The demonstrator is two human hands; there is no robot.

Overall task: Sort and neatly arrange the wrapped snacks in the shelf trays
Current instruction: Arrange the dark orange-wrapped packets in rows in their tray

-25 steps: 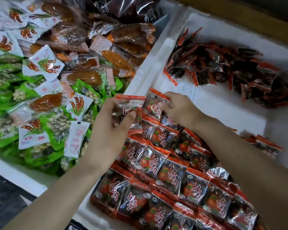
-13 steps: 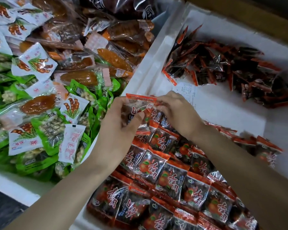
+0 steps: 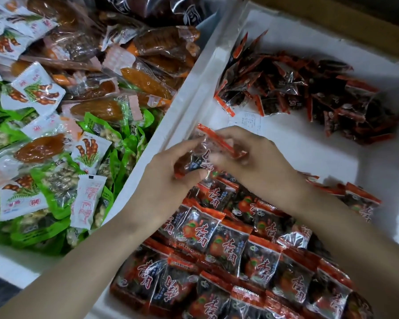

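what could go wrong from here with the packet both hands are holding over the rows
1. The left hand and right hand pinch the red-edged snack packet by its slick wrapper; a loose grip may drop it askew onto the overlapped rows.
2. The right forearm crosses over those rows; lowering it may nudge packets out of line.
3. One silvery-faced packet sits among the rows and may get buried unturned.

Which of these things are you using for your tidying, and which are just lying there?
In the job: left hand and right hand holding one red packet; the neat rows; the loose pile; the white tray.

Just lying about: paper slip; green packets, white packets and brown snacks in the next tray.
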